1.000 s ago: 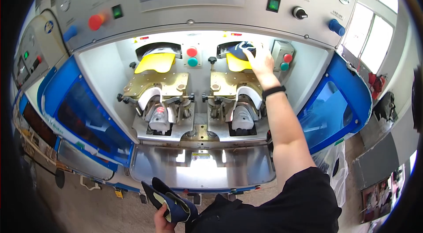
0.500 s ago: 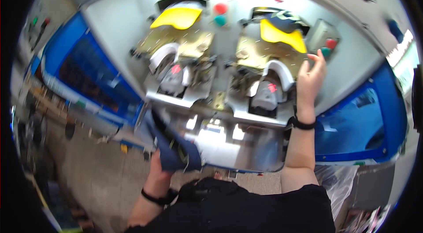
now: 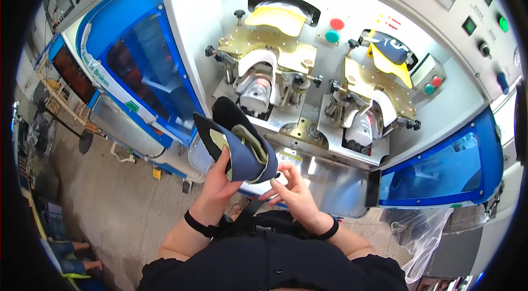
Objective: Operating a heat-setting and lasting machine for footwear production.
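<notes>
A navy shoe upper (image 3: 245,159) with a pale green lining and a black collar is held in front of my chest, at the near edge of the machine. My left hand (image 3: 219,181) grips its left side, thumb on the outside. At the other end my right hand (image 3: 297,197) has thumb and forefinger at the edge, while the lower fingers are loosely curled. Beyond are two moulding stations: a left metal form (image 3: 256,94) and a right metal form (image 3: 360,128), both without an upper. Another navy upper (image 3: 391,49) sits at the right station's back, behind a yellow flap (image 3: 389,66).
A second yellow flap (image 3: 275,18) covers the left station's back. Red and green buttons stand on a middle box (image 3: 331,29) and a right box (image 3: 432,73). Blue windowed doors flank the bay, left (image 3: 140,65) and right (image 3: 434,173). A metal shelf (image 3: 341,195) fronts it.
My right hand has come down from beside the right station to the shoe upper. The left hand has lifted and turned the upper, and the view has swung.
</notes>
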Tool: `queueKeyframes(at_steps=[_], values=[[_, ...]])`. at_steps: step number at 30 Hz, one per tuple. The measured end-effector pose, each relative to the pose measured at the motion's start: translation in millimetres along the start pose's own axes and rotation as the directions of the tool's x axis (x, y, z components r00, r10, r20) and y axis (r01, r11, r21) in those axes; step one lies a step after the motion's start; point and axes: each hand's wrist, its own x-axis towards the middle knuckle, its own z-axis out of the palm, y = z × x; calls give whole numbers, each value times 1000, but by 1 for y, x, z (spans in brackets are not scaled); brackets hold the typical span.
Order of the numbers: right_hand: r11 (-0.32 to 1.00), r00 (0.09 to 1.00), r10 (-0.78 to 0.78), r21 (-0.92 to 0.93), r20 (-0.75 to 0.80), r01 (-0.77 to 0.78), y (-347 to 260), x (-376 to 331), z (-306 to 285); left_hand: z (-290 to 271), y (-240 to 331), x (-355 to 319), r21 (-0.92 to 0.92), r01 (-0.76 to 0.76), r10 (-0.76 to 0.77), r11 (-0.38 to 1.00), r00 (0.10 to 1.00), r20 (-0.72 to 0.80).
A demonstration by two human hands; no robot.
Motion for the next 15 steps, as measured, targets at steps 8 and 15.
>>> queueKeyframes(at_steps=[8,15], values=[[563,683,-728,-516,60,646,-74,89,44,-11,98,-12,50,35,-35,998,999,3],[-348,373,-859,-934,351,76,-211,211,51,-60,134,-27,325,101,-95,940,995,-34]])
